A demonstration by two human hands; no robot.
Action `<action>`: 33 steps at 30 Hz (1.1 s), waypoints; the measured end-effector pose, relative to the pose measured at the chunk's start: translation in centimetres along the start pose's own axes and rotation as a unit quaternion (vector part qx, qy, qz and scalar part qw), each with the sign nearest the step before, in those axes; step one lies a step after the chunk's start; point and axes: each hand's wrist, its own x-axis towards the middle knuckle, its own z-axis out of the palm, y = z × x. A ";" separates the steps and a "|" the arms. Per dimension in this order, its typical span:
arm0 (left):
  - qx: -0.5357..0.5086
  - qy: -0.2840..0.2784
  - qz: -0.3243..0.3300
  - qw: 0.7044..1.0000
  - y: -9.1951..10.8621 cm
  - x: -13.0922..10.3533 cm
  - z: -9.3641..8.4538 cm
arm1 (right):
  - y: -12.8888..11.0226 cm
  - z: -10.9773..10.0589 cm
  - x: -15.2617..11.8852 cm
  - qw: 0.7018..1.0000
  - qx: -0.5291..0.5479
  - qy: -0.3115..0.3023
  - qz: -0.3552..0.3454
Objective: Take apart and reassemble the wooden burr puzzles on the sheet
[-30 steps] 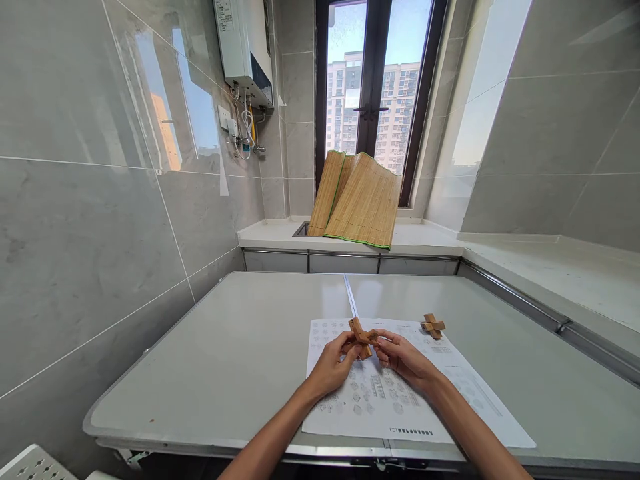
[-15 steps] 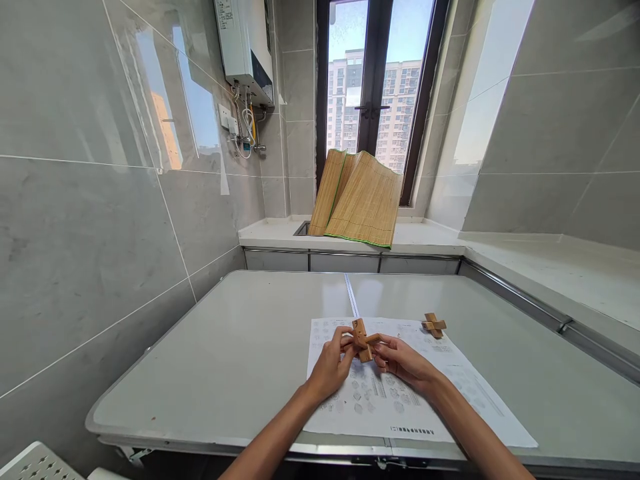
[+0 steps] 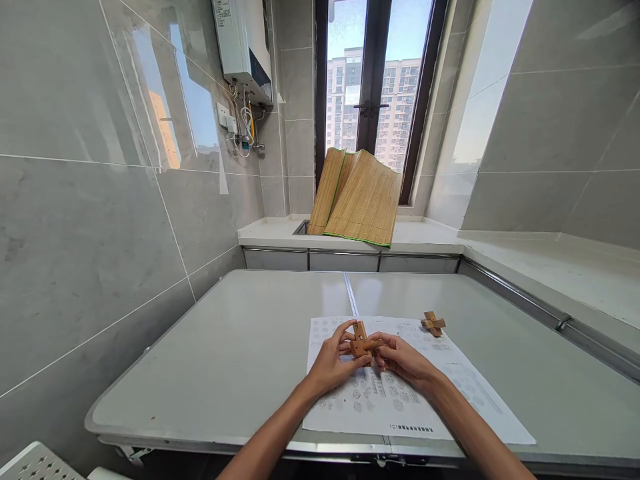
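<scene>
Brown wood, one cross of notched bars (image 3: 359, 347), held in the air above the near part of a printed sheet, between two bare hands. Left hand (image 3: 331, 361): grasping the cross, forefinger near its upper end, thumb along the lower part. Right hand (image 3: 400, 357): fingertips closed about the bar end that points its way; exact contact partly hidden. Handling, as judged: left grip best kept firm and steady, right fingertips light, the bar eased straight along its line and never forced; a skewed push could bind the joint or spring it loose. Low carriage over the paper would soften any drop. Second wooden cross (image 3: 433, 325): at rest by the sheet's far right edge, apart from both hands. Sheet (image 3: 357, 425): white, printed with small figures, lying flat. Table (image 3: 200, 373): pale top, grey rim, metal strip (image 3: 351, 297) down the middle. Room: grey tiled wall (image 3: 75, 233); white water heater (image 3: 237, 50) with pipes beneath; dark-framed window (image 3: 367, 127); straw mat (image 3: 367, 203), green-edged, propped on the white ledge (image 3: 423, 233); perforated white seat (image 3: 40, 465), lower left corner
</scene>
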 end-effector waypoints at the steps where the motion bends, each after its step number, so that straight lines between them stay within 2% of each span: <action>1: -0.004 0.001 -0.002 1.000 0.1 0.0 0.0 | 0.0 0.0 0.0 1.000 -0.006 0.001 -0.003; 5: 0.005 0.004 0.008 1.000 0.3 -0.1 -0.1 | 0.0 0.0 0.1 0.999 -0.023 0.012 -0.022; 10: 0.021 0.019 0.027 0.999 -0.5 0.1 -0.1 | 0.0 -0.1 0.1 0.999 -0.028 0.017 -0.030; 17: 0.034 0.044 -0.011 0.998 -0.8 0.5 -0.2 | -0.8 0.9 -0.4 0.999 -0.009 -0.006 -0.031; 21: 0.036 0.032 -0.031 0.998 -1.0 0.4 -0.1 | -0.9 0.9 -0.3 1.000 0.007 0.006 -0.017; 25: 0.033 0.006 -0.035 0.999 -1.6 0.5 -0.1 | -0.5 0.2 0.2 0.996 0.028 0.078 -0.023; 28: 0.059 0.036 -0.059 0.996 -2.1 0.7 -0.2 | -0.1 -0.4 0.6 0.987 0.062 0.145 -0.034; 30: 0.079 0.056 -0.073 0.993 -2.3 0.7 -0.3 | 0.2 -0.8 0.9 0.974 0.088 0.201 -0.055; 33: 0.098 0.056 -0.078 0.991 -2.4 0.7 -0.3 | 0.6 -1.8 1.3 0.945 0.114 0.291 -0.098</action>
